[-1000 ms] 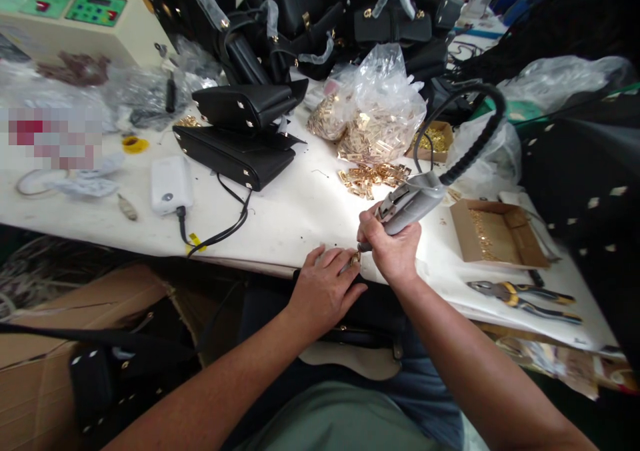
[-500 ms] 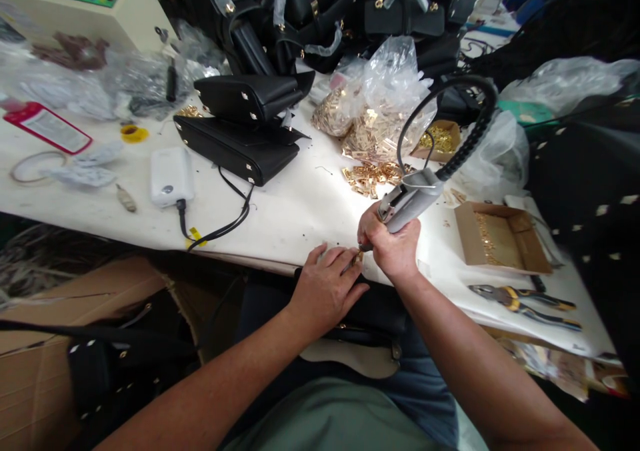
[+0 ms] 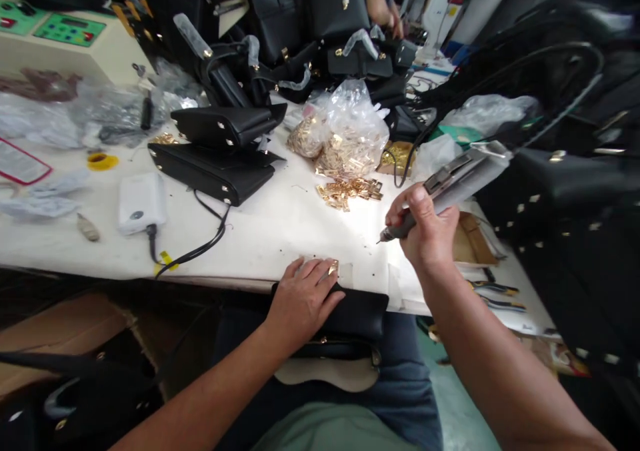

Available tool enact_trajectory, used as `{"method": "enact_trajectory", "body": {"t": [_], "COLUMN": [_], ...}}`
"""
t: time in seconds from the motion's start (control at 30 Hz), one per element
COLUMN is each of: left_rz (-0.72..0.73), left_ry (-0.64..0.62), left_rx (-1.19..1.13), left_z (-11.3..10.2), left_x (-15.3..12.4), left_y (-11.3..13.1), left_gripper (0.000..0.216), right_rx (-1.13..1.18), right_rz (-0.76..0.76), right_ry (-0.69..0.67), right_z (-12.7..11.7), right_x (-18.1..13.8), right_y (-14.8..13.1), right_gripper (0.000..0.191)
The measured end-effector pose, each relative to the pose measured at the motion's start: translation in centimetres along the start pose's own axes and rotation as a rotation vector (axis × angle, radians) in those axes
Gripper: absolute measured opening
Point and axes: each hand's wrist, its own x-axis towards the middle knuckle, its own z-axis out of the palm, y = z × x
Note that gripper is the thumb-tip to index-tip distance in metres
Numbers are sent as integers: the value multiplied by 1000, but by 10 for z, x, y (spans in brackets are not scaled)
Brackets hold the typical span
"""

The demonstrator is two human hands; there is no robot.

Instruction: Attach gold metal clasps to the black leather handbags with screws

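My left hand [image 3: 306,302] lies palm down with its fingers stretched out, pressing on a black handbag [image 3: 361,312] at the table's front edge and over my lap. By the fingertips sits a small gold metal fitting [image 3: 333,267] on the bag. A pale curved flap shows at the bag's lower side. My right hand [image 3: 430,231] is wrapped around a grey electric screwdriver [image 3: 467,176], raised to the right of the bag. Its thin bit points down-left, apart from the fitting.
Gold fittings [image 3: 345,192] lie loose before a clear plastic bag [image 3: 354,141] of more. Two black handbags [image 3: 200,171] are stacked left, near a white power box [image 3: 141,202]. Pliers [image 3: 500,304] and a cardboard box [image 3: 473,238] stand right. Another person's hand [image 3: 383,11] shows at the back.
My right hand has lifted the electric screwdriver off the gold fitting, up and to the right. My left hand stays on the handbag. The view has shifted, and another person's hand now shows.
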Motion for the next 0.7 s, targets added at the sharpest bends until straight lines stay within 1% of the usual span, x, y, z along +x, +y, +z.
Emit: {"method": "enact_trajectory", "body": {"t": [0.07,0.17,0.27,0.33,0.43,0.57,0.7], "left_rz": [21,77,129,144,129,113,105], "left_ry": [20,64,99,124,147,151,171], "left_rx": [14,39,69,80,63,18,-16], "left_z": [-1,1,4,6,7,8,8], "left_x": [1,2,2,2,1,1,0], "left_y": [-2,-6,-11,-12,-12,-11,-10], "left_gripper": [25,26,28,28,27,27,21], "right_rx": [-54,-167,-243,-282,-313,-350,-376], "right_rz": [-54,-43,2,31,54,70,85], "right_ry": [75,197,276,288,282,224,186], "right_z": [-26,-62,-83,-87,-87,-85,-85], "right_x": [24,52,66,69,70,70,65], "right_y": [-3,6,26,40,54,60,63], "right_gripper": [46,45,46,47,49,50,50]}}
